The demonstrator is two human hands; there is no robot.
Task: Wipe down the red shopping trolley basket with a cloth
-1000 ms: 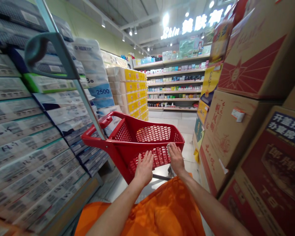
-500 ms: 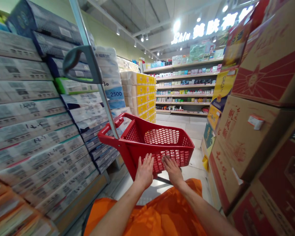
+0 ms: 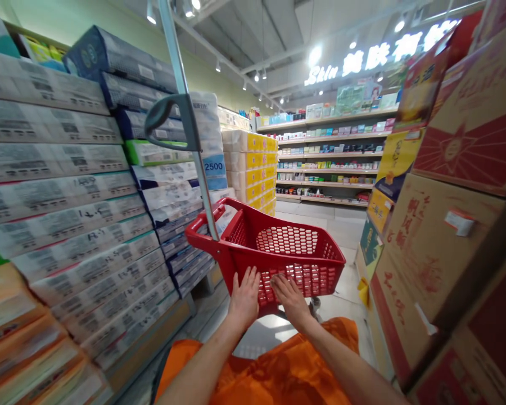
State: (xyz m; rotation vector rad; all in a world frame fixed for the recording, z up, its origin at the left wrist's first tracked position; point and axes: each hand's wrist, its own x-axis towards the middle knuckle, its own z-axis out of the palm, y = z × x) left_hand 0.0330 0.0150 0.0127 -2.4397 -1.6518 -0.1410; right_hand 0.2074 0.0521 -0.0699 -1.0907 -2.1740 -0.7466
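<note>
In front of me stands a red plastic shopping cart (image 3: pixel 274 256) with perforated sides and a tall metal pole (image 3: pixel 181 67) carrying a grey loop handle. My left hand (image 3: pixel 244 298) reaches to the cart's near side, palm toward it and fingers stretched out. Just right of it, my right hand (image 3: pixel 290 298) also lies against or very close to the perforated wall, fingers extended. Whether the palms press on the plastic is hidden. Neither hand grasps anything. No goods show inside the visible part of the basket.
Tall stacks of wrapped tissue packs (image 3: pixel 67 191) line the left side. Cardboard cartons (image 3: pixel 421 236) are piled on the right, with a yellow thing (image 3: pixel 364 291) low beside them. Beyond the cart are yellow-and-white packs (image 3: pixel 253 169) and product shelves (image 3: pixel 329 152).
The view has turned slightly left, so the surroundings appear shifted rightward. My right hand has slid a little left along the cart, nearer my left hand.
</note>
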